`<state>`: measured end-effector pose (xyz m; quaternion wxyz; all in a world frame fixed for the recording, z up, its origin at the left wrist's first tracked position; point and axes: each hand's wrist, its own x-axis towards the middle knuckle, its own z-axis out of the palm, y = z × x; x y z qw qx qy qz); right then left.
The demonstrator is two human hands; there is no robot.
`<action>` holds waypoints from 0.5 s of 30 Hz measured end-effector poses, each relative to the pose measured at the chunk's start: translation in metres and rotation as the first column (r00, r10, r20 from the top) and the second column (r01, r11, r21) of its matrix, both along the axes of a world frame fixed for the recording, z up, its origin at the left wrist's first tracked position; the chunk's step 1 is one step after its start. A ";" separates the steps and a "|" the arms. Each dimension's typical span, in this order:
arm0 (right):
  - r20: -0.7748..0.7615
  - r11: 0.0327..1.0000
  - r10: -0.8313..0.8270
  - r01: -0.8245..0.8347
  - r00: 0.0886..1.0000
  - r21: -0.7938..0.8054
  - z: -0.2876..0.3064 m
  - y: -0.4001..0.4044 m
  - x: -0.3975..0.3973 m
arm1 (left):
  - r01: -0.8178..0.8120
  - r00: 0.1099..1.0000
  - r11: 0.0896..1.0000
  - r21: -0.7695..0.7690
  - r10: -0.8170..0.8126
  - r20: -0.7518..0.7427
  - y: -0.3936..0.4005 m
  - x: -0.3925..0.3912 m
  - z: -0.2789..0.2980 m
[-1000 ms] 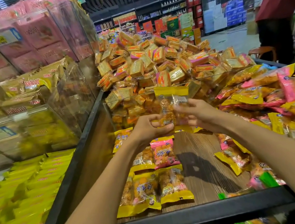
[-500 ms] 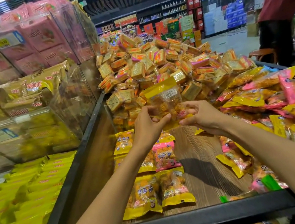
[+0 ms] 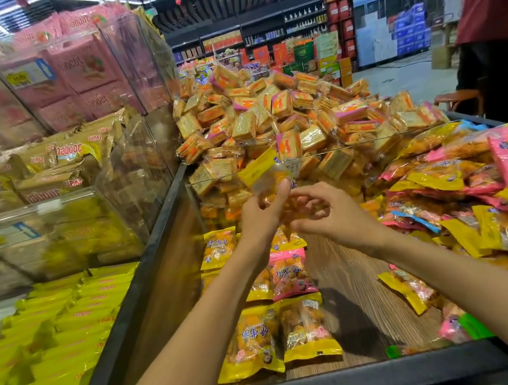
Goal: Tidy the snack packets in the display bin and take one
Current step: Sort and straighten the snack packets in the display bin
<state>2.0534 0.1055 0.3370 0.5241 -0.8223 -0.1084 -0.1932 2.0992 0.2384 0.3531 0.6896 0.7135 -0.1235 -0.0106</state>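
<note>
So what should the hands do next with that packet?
Probably lay the packet down by the neat row. The left hand pinches it above the bin, the right hand is loose beside it.

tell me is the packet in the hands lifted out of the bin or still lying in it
Lifted out. The yellow-topped packet is in the air above the bin's wooden floor, gripped by the left hand; the right hand's grip is unclear.

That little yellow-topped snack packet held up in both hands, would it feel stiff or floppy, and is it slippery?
Probably floppy: the snack packet is thin clear film with a yellow band on top, pinched by the left hand with the right hand at it. Likely light, since fingertips alone carry it. The glossy film may be slippery, and the lumpy pieces inside could crush.
</note>
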 end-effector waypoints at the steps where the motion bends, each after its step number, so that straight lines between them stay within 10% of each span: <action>1: 0.024 0.999 -0.011 0.010 1.000 0.035 0.001 0.000 0.000 | 0.007 1.000 1.000 0.004 -0.007 0.002 0.002 0.000 0.000; 15: -0.178 0.930 -0.034 0.096 0.984 0.354 0.002 -0.016 0.011 | 0.121 0.992 0.979 0.162 -0.126 0.022 0.003 -0.002 -0.007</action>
